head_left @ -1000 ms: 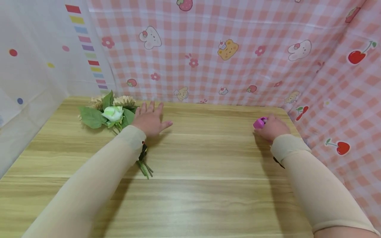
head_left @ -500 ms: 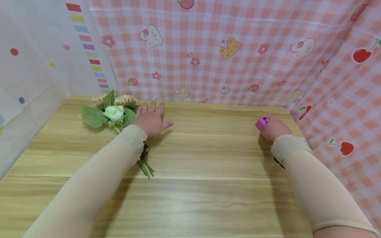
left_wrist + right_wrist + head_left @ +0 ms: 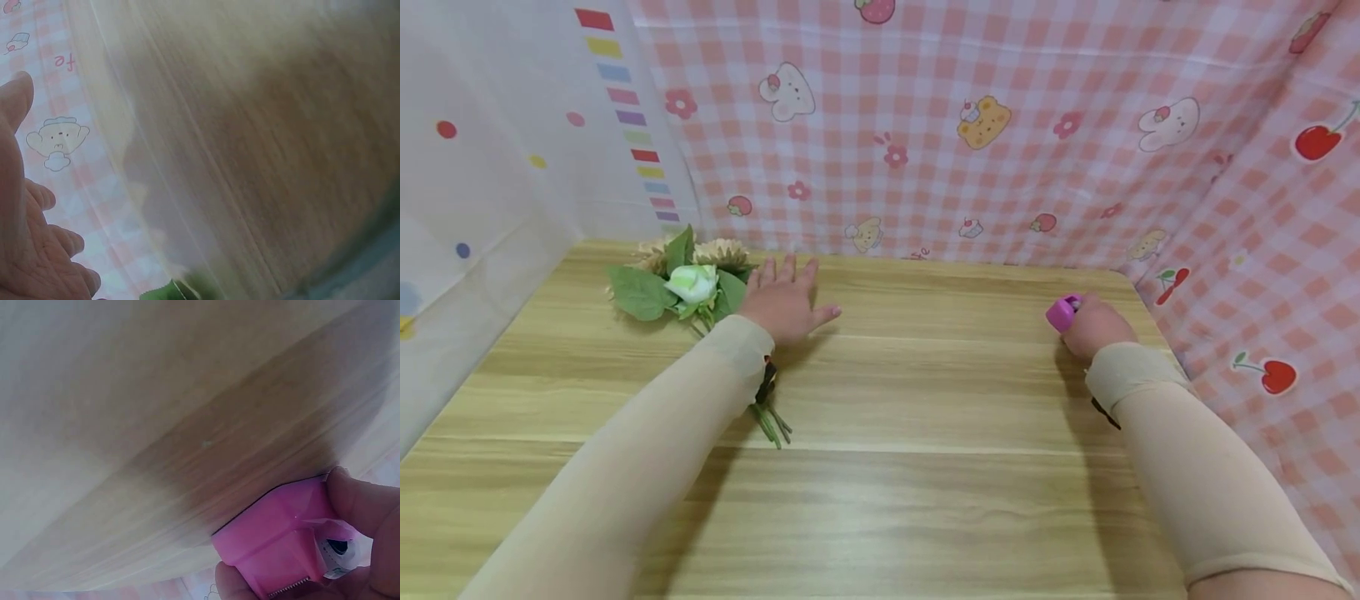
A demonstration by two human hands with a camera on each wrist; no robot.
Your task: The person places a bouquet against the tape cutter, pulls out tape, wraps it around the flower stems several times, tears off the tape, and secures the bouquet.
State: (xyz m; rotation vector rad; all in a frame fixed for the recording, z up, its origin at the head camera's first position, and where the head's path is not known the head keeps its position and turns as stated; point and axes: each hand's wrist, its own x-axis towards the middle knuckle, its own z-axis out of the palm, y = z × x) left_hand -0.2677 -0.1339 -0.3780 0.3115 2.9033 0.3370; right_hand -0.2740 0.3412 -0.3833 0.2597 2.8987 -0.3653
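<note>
At the table's far right my right hand (image 3: 1096, 327) grips a pink tape dispenser (image 3: 1062, 314). In the right wrist view the thumb lies at one end of the tape dispenser (image 3: 275, 531), fingers at the other side; a serrated edge and a small clear roll show. Whether it touches the table cannot be told. My left hand (image 3: 784, 307) is spread flat, palm down, beside a bunch of artificial flowers (image 3: 692, 283), holding nothing. The forearm crosses above the stems (image 3: 772, 423) and hides their middle. The left wrist view shows the fingers (image 3: 56, 240) extended and a leaf tip (image 3: 165, 292).
The wooden table (image 3: 910, 392) runs between both arms. A pink checked cloth (image 3: 880, 117) hangs along its back edge and down the right side. On the left hangs a white dotted cloth (image 3: 490, 92).
The tape dispenser has turned slightly in my right hand, and the hand's motion blur is gone. My left hand and the flowers stay in place; the head view has shifted a little.
</note>
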